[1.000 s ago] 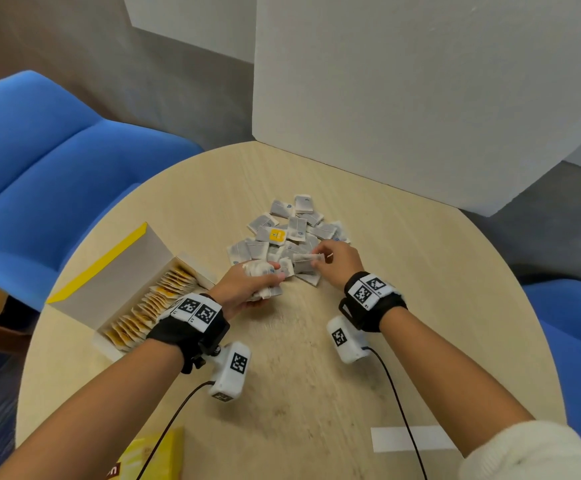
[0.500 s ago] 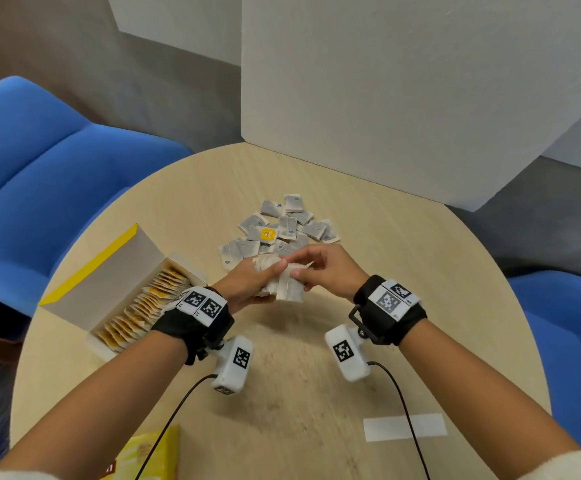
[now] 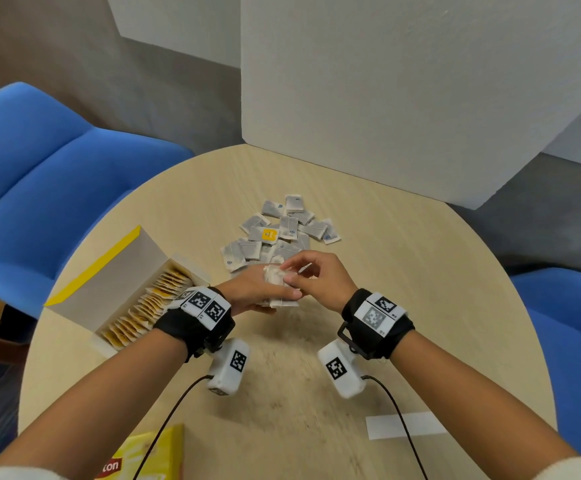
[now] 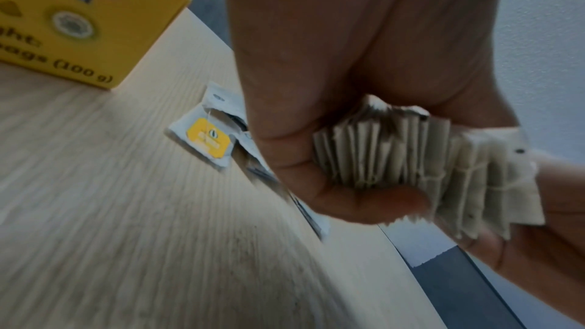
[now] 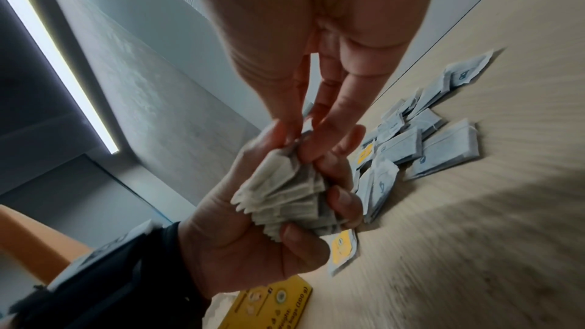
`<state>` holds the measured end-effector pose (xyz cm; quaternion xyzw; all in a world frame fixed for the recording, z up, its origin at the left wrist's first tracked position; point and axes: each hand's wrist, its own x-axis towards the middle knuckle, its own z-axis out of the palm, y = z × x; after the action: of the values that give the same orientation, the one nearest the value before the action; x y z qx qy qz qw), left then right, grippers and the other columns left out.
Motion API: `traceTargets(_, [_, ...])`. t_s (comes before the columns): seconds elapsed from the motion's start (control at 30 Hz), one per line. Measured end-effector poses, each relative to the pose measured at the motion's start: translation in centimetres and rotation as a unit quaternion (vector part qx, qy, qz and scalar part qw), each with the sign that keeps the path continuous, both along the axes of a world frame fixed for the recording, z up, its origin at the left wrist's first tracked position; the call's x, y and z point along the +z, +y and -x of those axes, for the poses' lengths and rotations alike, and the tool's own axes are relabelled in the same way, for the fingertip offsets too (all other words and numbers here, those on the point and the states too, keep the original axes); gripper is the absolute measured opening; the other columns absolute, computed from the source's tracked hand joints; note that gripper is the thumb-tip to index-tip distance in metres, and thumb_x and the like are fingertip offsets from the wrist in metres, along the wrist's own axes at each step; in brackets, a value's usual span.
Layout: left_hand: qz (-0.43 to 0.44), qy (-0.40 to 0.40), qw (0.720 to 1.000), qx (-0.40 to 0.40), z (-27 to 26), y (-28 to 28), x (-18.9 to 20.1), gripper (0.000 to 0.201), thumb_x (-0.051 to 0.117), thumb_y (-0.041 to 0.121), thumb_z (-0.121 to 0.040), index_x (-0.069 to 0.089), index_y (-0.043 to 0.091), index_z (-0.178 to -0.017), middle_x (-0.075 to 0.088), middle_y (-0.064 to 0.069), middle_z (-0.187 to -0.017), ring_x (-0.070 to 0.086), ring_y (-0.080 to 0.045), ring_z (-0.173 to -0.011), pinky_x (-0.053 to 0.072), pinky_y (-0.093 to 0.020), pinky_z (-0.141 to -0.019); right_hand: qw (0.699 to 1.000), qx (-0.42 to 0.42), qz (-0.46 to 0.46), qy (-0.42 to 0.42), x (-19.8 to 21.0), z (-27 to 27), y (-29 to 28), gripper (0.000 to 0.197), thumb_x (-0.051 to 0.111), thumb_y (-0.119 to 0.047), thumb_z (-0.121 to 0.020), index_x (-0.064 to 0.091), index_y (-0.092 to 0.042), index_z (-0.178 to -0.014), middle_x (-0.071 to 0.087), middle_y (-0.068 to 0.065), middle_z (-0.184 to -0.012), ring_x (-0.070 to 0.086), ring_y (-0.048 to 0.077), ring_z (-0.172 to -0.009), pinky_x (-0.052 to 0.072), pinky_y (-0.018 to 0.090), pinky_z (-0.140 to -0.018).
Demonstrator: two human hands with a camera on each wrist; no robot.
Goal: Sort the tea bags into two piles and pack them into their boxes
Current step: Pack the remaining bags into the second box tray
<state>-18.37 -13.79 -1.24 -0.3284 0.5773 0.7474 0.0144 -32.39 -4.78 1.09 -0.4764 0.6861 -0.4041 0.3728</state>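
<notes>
Moved: both hands have lifted toward the viewer, away from the loose pile [image 3: 282, 230] at 12 o'clock
Left hand [image 3: 247, 292]: fingers curled round a fanned stack of tea bags [image 4: 395, 156]
Right hand [image 3: 316, 275]: fingertips [image 5: 319, 119] pinch the stack's top edge
Handling: light, soft paper, likely slips apart; squeeze the flat faces
Open box [image 3: 123, 292]: 9 o'clock, part filled
Table [image 3: 420, 289]: round, pale wood

Black wrist straps [image 3: 199, 327] carry white coded cameras [image 3: 228, 365], black cables [image 3: 175, 407].
</notes>
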Motion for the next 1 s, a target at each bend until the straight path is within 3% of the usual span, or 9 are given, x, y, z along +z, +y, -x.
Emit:
traceTargets(0.13, [-0.006,0.015,1.0,0.014,-0.3,0.3,0.5,0.062,0.084,0.021,-0.048,0.064,0.017,-0.107,0.069,-0.001,-0.087,0.066,-0.014,-0.079,0.053,-0.031,-0.066,1.0,0.025,-0.008,0.003,0.7,-0.5,0.3,0.024,0.071,-0.008,-0.082,0.065,-0.025,-0.097,0.06,0.005,-0.101,0.057,0.009,-0.079,0.051,0.017,-0.062])
traceTargets(0.27, [0.038,0.047,0.998,0.001,-1.2,0.5,1.8,0.086,0.084,0.022,-0.046,0.052,0.019,-0.126,0.067,0.0,-0.108,0.066,-0.012,-0.093,0.055,-0.028,-0.072,0.986,0.163,-0.028,0.036,3.6,-0.2,0.7,0.058,0.076,-0.006,-0.077,0.05,-0.019,-0.127,0.048,-0.014,-0.113,0.048,-0.018,-0.088,0.042,0.005,-0.067])
traceTargets(0.37, [0.078,0.065,0.995,-0.021,-2.0,1.0,3.0,0.089,0.081,0.02,-0.046,0.046,0.028,-0.127,0.06,-0.002,-0.118,0.063,-0.012,-0.098,0.054,-0.024,-0.074,0.968,0.23,-0.04,0.095,4.6,-0.8,1.0,0.075,0.084,-0.017,-0.068,0.044,-0.029,-0.13,0.051,-0.015,-0.116,0.05,-0.009,-0.097,0.043,0.008,-0.074])
traceTargets(0.47, [0.127,0.037,0.991,-0.029,-3.3,1.5,4.2,0.113,0.081,0.016,-0.053,0.019,0.038,-0.146,0.02,0.018,-0.148,0.039,-0.003,-0.126,0.044,-0.01,-0.086,0.968,0.224,-0.035,0.108,4.7,-2.3,1.4,0.077,0.086,-0.022,-0.065,0.042,-0.032,-0.127,0.053,-0.009,-0.11,0.053,-0.001,-0.091,0.042,0.009,-0.069])
traceTargets(0.53, [0.144,0.017,0.989,-0.028,-4.5,1.7,5.0,0.127,0.082,0.008,-0.06,-0.003,0.035,-0.15,0.014,0.021,-0.146,0.033,-0.001,-0.131,0.04,-0.012,-0.095,0.969,0.22,-0.026,0.109,4.9,-3.5,1.6,0.076,0.085,-0.022,-0.065,0.042,-0.029,-0.127,0.053,-0.01,-0.11,0.052,-0.004,-0.09,0.038,0.005,-0.068])
traceTargets(0.6, [0.138,0.019,0.99,-0.022,-5.8,1.8,5.8,0.131,0.08,-0.002,-0.067,-0.014,0.04,-0.146,0.034,0.006,-0.143,0.047,-0.011,-0.124,0.044,-0.024,-0.098,0.968,0.224,-0.009,0.11,5.1,-4.8,1.7,0.074,0.084,-0.022,-0.065,0.04,-0.027,-0.125,0.054,-0.011,-0.11,0.053,-0.005,-0.09,0.04,0.008,-0.07])
traceTargets(0.73, [0.17,0.022,0.985,-0.018,-8.9,1.9,7.6,0.131,0.078,-0.002,-0.069,-0.018,0.042,-0.145,0.042,-0.001,-0.14,0.053,-0.011,-0.117,0.045,-0.023,-0.097,0.968,0.231,0.022,0.099,6.1,-7.7,1.4,0.074,0.085,-0.021,-0.063,0.041,-0.026,-0.121,0.059,-0.01,-0.105,0.06,0.005,-0.091,0.05,0.022,-0.079])
traceTargets(0.9, [0.175,0.021,0.984,0.005,-12.8,1.6,9.5,0.123,0.073,-0.002,-0.075,-0.019,0.04,-0.145,0.06,-0.005,-0.117,0.063,-0.011,-0.094,0.052,-0.027,-0.086,0.962,0.249,0.034,0.104,7.7,-11.0,-0.2,0.067,0.085,-0.016,-0.062,0.045,-0.025,-0.115,0.064,-0.005,-0.099,0.06,0.003,-0.08,0.046,0.012,-0.068])
traceTargets(1.0, [0.144,0.04,0.988,0.047,-14.7,1.2,10.1,0.12,0.072,-0.002,-0.075,-0.015,0.042,-0.146,0.063,-0.007,-0.103,0.065,-0.012,-0.083,0.052,-0.026,-0.074,0.965,0.242,0.036,0.097,8.0,-12.9,-1.3,0.059,0.084,-0.01,-0.062,0.051,-0.022,-0.11,0.065,-0.003,-0.095,0.059,0.007,-0.076,0.047,0.014,-0.067])
